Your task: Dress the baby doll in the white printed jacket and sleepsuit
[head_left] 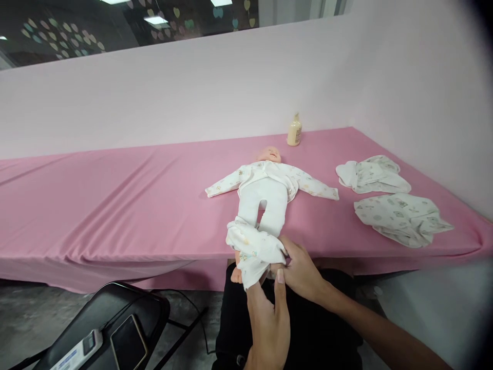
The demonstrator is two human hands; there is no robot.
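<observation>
The baby doll (265,191) lies on its back on the pink-covered table (115,195), head away from the person, feet hanging just past the near edge. Its printed top looks fully on, sleeves spread to both sides, and plain white bottoms cover the legs. A bunched pair of printed trousers (252,251) sits gathered low around the shins and feet, and both hands work there. The left hand (269,318) comes up from below, thumb and fingers pinched on the hem of the bundle; the right hand (302,272), just to the side of that grip, closes on the cloth at the doll's other ankle. One bare foot peeks out beneath the bundle. I judge the trousers only partly worked along the legs. Well off beyond the right hand lie two more folded garments (385,198), and far past the doll's head stands a small bottle (295,131).
</observation>
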